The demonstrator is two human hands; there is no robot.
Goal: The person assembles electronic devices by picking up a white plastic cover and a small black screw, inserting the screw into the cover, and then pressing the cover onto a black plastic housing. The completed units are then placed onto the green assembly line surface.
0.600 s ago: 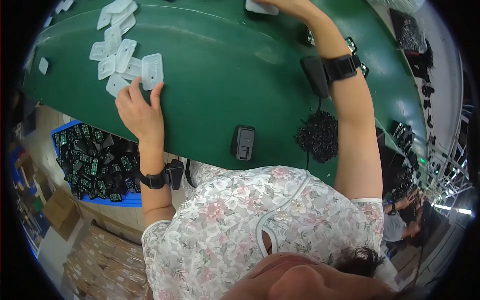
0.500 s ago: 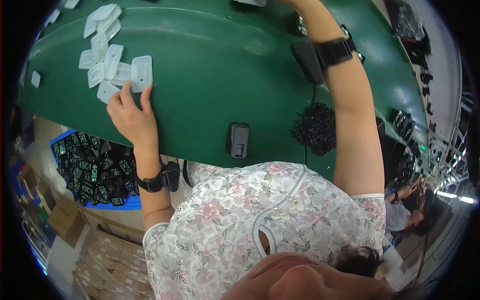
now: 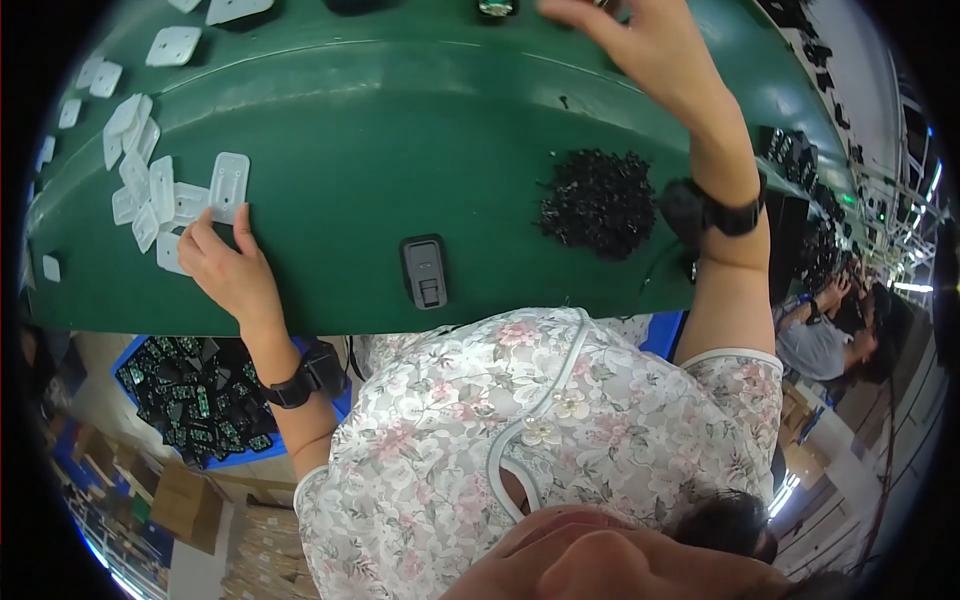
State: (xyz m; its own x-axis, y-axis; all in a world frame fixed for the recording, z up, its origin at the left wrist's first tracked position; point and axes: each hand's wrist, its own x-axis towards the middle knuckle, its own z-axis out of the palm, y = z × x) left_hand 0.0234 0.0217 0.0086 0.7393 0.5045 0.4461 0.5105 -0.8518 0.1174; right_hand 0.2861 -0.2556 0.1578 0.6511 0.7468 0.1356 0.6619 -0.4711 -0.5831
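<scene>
My left hand [image 3: 232, 275] has its thumb and fingers closed about the lower end of a translucent white plastic cover [image 3: 231, 180]. That cover has rounded corners and small holes. Just left of it lies a loose heap of similar white covers [image 3: 160, 190]. My right hand [image 3: 655, 50] reaches to the far edge of the view, thumb stretched out to the left; its other fingers are partly cut off. Under it a dark object shows only in part. Left of that thumb lies a small piece with a green circuit board [image 3: 495, 8].
A grey-and-black plastic device [image 3: 425, 272] lies on the green table [image 3: 340, 200] near me. A pile of small black parts [image 3: 600, 205] sits to its right. Below the left edge stands a blue bin [image 3: 130, 365] full of circuit-board pieces. Another person [image 3: 815, 335] works at far right.
The whole view has shifted, bringing more white covers in at far left. My right hand has come back into view, its thumb apart. My left hand stays at the same cover.
</scene>
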